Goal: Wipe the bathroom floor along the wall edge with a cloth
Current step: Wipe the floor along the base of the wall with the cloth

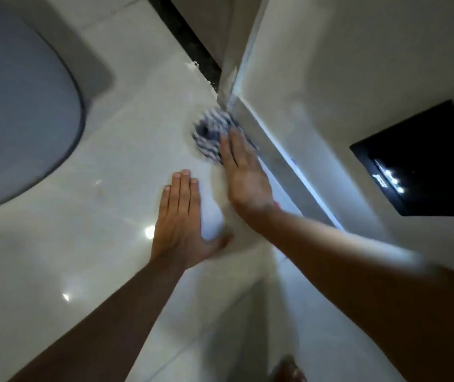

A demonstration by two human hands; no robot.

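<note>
A blue-and-white striped cloth (210,133) lies bunched on the glossy white floor (96,244), right where the floor meets the wall edge (272,150). My right hand (243,172) lies flat with its fingers pressing the near side of the cloth, close against the wall base. My left hand (183,219) rests palm down on the bare floor just left of and nearer than the right hand, fingers together, holding nothing. The picture is blurred around the cloth.
A white toilet with a grey-blue lid (19,111) fills the left side. A dark strip (187,40) runs along the floor at the top. A black square opening (424,158) sits in the white wall at right. A bare foot (289,368) shows at the bottom.
</note>
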